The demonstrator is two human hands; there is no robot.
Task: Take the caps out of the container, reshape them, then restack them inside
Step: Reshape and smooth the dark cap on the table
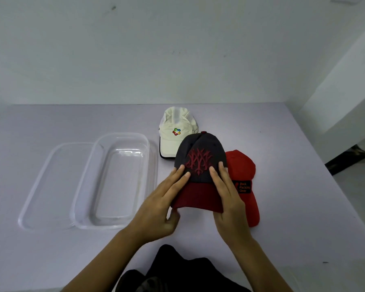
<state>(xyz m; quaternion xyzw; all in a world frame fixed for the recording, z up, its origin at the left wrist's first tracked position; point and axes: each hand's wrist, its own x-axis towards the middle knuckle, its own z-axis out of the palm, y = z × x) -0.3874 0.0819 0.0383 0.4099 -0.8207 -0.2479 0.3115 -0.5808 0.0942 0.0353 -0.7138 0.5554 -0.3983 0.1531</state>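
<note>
I've got both hands on the dark cap (pixel 200 161): left hand (pixel 162 199) pinching its red brim, right hand (pixel 228 194) fingers flat, mid-table beside the empty container (pixel 114 180).

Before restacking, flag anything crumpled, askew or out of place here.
The white cap at the back has a creased, sagging crown. The red cap lies partly under the black cap held by both hands. The clear container sits empty.

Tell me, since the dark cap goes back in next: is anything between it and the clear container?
Nothing visible. The dark cap, held by the left hand and right hand, sits right of the clear container, which is empty, with only bare table between. The white cap and red cap lie off that path.
</note>
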